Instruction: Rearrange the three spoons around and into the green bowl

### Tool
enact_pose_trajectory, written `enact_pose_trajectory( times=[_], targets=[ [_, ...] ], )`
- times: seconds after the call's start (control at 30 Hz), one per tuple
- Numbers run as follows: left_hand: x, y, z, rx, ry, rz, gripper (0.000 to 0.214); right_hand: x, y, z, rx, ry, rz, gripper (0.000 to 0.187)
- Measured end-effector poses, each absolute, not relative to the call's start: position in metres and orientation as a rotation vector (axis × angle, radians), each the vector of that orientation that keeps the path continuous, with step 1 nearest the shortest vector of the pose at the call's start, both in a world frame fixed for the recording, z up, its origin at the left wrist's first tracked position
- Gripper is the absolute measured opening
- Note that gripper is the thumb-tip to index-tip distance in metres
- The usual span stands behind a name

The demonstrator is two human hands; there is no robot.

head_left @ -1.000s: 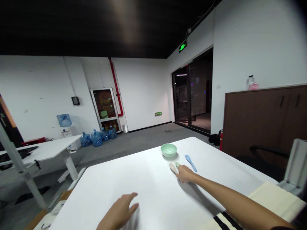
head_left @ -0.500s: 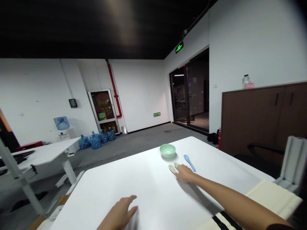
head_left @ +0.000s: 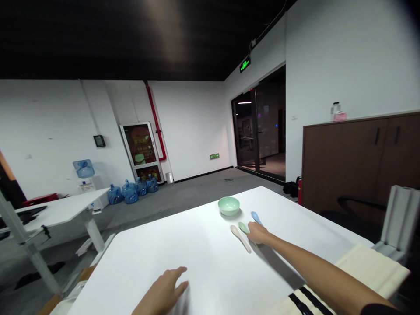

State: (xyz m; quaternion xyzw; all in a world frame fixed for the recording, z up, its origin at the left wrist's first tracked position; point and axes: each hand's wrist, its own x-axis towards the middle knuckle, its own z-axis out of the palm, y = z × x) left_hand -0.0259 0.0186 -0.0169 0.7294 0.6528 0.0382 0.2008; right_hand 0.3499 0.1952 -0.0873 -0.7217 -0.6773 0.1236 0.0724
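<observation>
My right hand [head_left: 258, 232] reaches over the table, bent fingers pointing down across the middle of a pale green spoon [head_left: 243, 226]. The spoon's bowl and handle end show on either side; my fingertips are hidden, so I cannot tell whether they grip it. Just left lies a beige spoon [head_left: 241, 239], apart from the hand. A blue spoon [head_left: 255, 216] lies beyond, its handle partly covered by my hand. Behind the spoons stands an upright light green bowl [head_left: 229, 205]. Near the front edge my left hand [head_left: 164, 288] hovers, thumb and index finger apart, holding nothing.
The white table [head_left: 197, 245] has rounded corners. A cream cloth with black stripes [head_left: 357, 262] lies at the right, under my right forearm. A metal profile post [head_left: 398, 218] rises beyond it. Another white desk [head_left: 72, 205] stands at the left.
My right hand has shifted slightly right, off the beige spoon, and now covers part of the blue spoon's handle. The spoons and bowl look unmoved, as does my left hand.
</observation>
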Motion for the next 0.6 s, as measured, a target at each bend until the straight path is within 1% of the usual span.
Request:
enact_pose_trajectory(
  times=[0.1, 0.23, 0.33, 0.47, 0.6],
  targets=[
    [-0.026, 0.018, -0.016, 2.040, 1.820, 0.101, 0.058, 0.346, 0.194, -0.076, -2.069, -2.074, 0.414, 0.019],
    [-0.022, 0.017, -0.012, 2.040, 1.823, 0.092, 0.057, 0.324, 0.186, -0.053, -1.952, -2.092, 0.450, 0.024],
    [-0.021, 0.016, -0.011, 2.034, 1.820, 0.097, 0.057, 0.298, 0.180, -0.043, -1.906, -2.179, 0.523, 0.016],
    [-0.024, 0.015, -0.011, 2.022, 1.815, 0.119, 0.058, 0.262, 0.178, -0.047, -1.862, -2.247, 0.546, 0.015],
    [-0.026, 0.015, -0.011, 2.013, 1.823, 0.111, 0.056, 0.244, 0.179, -0.060, -1.883, -2.291, 0.491, 0.016]
  ],
)
